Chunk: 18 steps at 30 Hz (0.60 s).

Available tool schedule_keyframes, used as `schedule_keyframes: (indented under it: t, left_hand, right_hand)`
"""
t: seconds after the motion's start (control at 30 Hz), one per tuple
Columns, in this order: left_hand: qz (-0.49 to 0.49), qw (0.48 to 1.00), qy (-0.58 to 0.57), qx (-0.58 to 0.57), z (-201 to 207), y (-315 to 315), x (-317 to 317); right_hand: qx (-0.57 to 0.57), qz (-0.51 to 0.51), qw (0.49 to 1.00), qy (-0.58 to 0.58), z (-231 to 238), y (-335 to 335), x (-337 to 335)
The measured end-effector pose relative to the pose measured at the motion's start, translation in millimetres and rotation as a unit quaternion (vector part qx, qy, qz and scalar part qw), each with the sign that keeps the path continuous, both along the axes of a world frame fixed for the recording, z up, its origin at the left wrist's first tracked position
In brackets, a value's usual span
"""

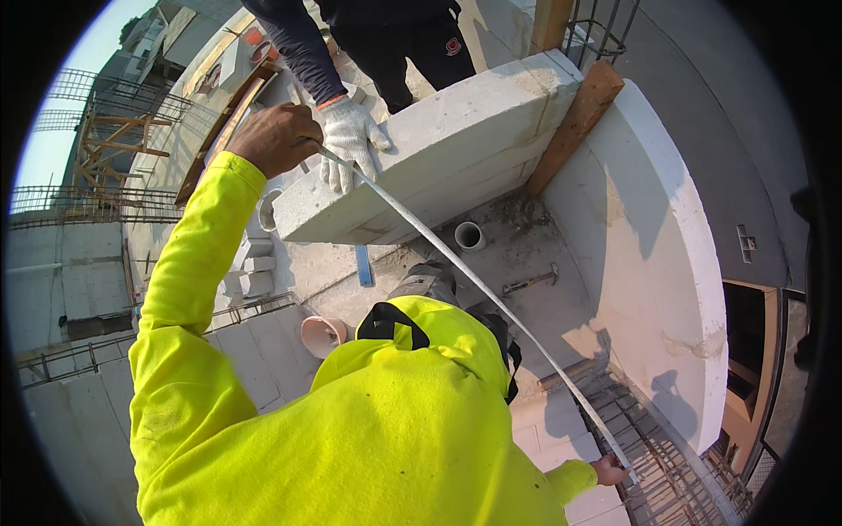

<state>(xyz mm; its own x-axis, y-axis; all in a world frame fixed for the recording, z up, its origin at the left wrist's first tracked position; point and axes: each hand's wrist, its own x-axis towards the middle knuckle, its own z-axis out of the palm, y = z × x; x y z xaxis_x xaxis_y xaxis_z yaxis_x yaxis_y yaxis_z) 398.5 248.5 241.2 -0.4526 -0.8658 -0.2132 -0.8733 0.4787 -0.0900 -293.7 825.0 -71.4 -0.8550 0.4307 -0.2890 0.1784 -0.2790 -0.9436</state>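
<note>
A long, thin, pale measuring tape [478, 279] runs taut on a slant between my two hands. My left hand [276, 138], at the upper left, is closed round its far end, just beside the end of a white block wall [430, 153]. Low on the right, my right hand [609, 471] grips the near end above a grid of steel bars [653, 456]. Another person's white-gloved hand [351, 140] lies on the wall's top, right by my left hand and the tape.
A wooden post [579, 123] stands where the wall meets a curved white wall [658, 254]. Below lie a hammer [531, 279], a pipe opening [470, 236], a blue strip [363, 266] and a pinkish bucket [323, 335]. Loose white blocks [257, 273] are stacked left.
</note>
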Motion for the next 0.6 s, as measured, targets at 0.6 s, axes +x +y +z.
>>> schedule_keyframes:
  t: [0.6]
  left_hand:
    - [-0.074,0.976,-0.071,0.193,-142.4,18.3,248.5]
  right_hand:
    - [0.076,-0.105,0.991,-0.016,48.4,108.2,358.8]
